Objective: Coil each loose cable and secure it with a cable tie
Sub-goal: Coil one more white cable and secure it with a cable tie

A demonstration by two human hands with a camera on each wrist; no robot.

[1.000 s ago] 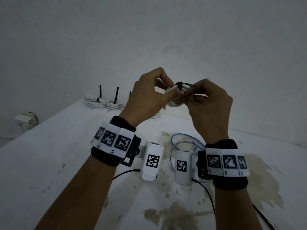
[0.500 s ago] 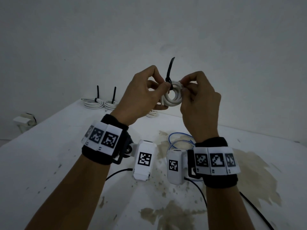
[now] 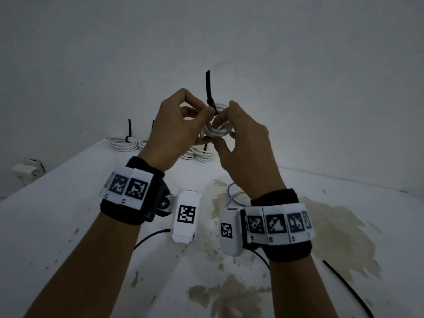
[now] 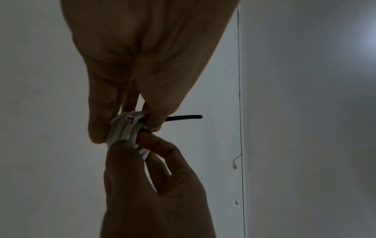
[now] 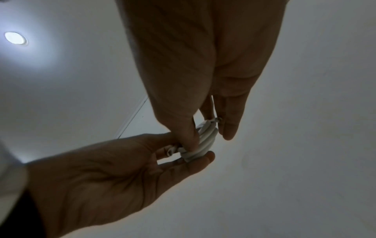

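Both hands hold a small white cable coil point(image 3: 218, 132) in the air above the table. A black cable tie point(image 3: 208, 88) wraps the coil's top, and its tail stands straight up. My left hand point(image 3: 206, 113) pinches the coil where the tie crosses it. My right hand point(image 3: 216, 134) grips the lower side of the coil, with the thumb under it and the index finger curled into the loop. In the left wrist view the coil point(image 4: 124, 128) sits between the two hands and the tie tail point(image 4: 183, 117) sticks out to the right. The right wrist view shows the coil point(image 5: 205, 138) partly hidden by fingers.
Several tied white coils point(image 3: 124, 143) point(image 3: 202, 154) lie along the far edge of the stained white table point(image 3: 68, 203). A loose blue cable point(image 3: 232, 193) lies under my right wrist. A spare black tie point(image 3: 344, 288) lies at the near right. A wall stands close behind.
The tie tail pointed right between my right fingers; it now stands upright. My right hand let go of the tail and took hold of the coil's lower side. Both hands dropped slightly.
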